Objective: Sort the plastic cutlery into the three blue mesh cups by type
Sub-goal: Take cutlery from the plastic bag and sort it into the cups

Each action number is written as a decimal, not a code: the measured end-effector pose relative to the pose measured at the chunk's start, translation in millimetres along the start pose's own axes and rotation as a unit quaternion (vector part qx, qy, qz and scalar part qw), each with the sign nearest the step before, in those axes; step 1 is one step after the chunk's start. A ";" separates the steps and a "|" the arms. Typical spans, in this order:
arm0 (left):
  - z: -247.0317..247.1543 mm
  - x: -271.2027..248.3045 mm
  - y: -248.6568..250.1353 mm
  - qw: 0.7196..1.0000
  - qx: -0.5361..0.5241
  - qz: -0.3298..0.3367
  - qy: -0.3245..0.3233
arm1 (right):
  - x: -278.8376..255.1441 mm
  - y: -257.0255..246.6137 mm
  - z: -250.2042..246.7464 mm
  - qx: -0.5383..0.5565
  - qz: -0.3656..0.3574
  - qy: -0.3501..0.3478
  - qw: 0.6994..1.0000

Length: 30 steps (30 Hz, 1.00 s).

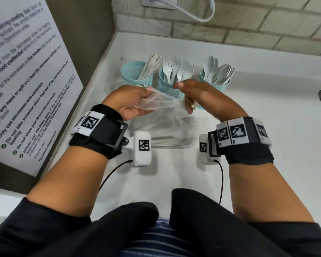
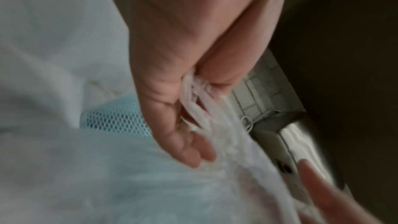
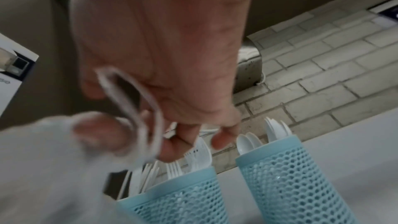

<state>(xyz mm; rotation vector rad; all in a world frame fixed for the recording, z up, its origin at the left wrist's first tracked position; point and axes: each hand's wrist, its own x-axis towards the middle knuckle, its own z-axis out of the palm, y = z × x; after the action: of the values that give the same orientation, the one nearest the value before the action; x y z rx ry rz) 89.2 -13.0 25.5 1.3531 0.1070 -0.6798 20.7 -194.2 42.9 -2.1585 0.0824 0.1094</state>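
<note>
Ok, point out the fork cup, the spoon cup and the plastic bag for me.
fork cup [image 1: 167,88], head view, on its mesh wall.
spoon cup [image 1: 220,88], head view, on its mesh wall.
plastic bag [image 1: 167,125], head view, on its clear body below the hands.

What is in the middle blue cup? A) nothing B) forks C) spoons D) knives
B: the middle cup is full of white forks, with the knives in the cup to its left and the spoons in the cup to its right.
</note>
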 end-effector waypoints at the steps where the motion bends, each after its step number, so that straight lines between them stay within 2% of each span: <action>1: -0.3 1.0 0.0 0.999 -0.052 -0.009 -0.006 | 1.6 1.6 2.9 -0.031 0.014 0.010 0.999; 5: 0.4 2.4 1.8 0.976 -0.213 -0.043 -0.028 | 14.4 16.0 12.5 -0.189 0.053 0.050 0.979; 7: 1.0 -0.3 2.3 0.967 -0.248 -0.053 -0.035 | 18.0 21.8 16.1 -0.201 0.074 0.055 0.975; 9: 0.2 -1.2 1.6 0.972 -0.227 -0.059 -0.023 | 19.3 29.2 17.7 -0.136 0.070 0.067 0.986; 10: -0.6 -0.6 0.1 0.982 -0.179 -0.051 -0.007 | 19.0 31.4 17.3 -0.069 0.074 0.081 0.992; 12: -3.3 3.3 -6.3 0.999 0.020 -0.010 0.036 | 18.9 32.8 15.6 0.121 0.120 0.115 0.979; 14: -4.8 3.9 -14.1 0.978 0.206 0.007 0.046 | 19.6 31.7 15.1 0.308 0.177 0.134 0.925; 15: -6.4 4.5 -18.0 0.967 0.251 0.004 0.047 | 20.2 31.7 14.4 0.370 0.198 0.142 0.896; 17: -7.9 3.6 -21.2 0.966 0.257 -0.010 0.036 | 19.9 30.5 13.9 0.468 0.219 0.146 0.844; 19: -9.9 4.3 -20.2 0.981 0.192 -0.023 0.004 | 21.5 30.6 14.3 0.557 0.229 0.154 0.783; 21: -11.0 4.4 -16.9 0.997 0.058 -0.033 -0.034 | 22.8 31.6 13.6 0.618 0.235 0.172 0.730; 22: -13.1 4.7 -16.8 0.998 -0.015 -0.041 -0.045 | 23.2 34.0 12.8 0.644 0.241 0.182 0.703; 24: -18.2 6.1 -17.6 0.987 -0.143 -0.062 -0.044 | 23.6 39.8 12.6 0.718 0.226 0.149 0.641; 25: -20.7 8.1 -18.7 0.978 -0.194 -0.070 -0.036 | 22.2 42.5 14.3 0.718 0.230 0.128 0.645; 27: -24.1 11.5 -22.5 0.960 -0.267 -0.084 -0.003 | 18.2 51.4 15.3 0.667 0.226 0.110 0.701; 29: -26.9 12.8 -25.3 0.941 -0.323 -0.098 0.019 | 10.4 51.3 14.0 0.636 0.220 0.062 0.737; 30: -27.7 12.0 -25.6 0.936 -0.335 -0.107 0.019 | 12.3 52.1 14.2 0.647 0.233 0.051 0.724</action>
<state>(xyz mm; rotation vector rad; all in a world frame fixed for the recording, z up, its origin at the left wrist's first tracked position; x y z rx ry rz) 94.5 6.4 -8.6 0.6987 0.4795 -0.7128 27.0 -211.5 -9.3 -0.6790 0.5844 0.1563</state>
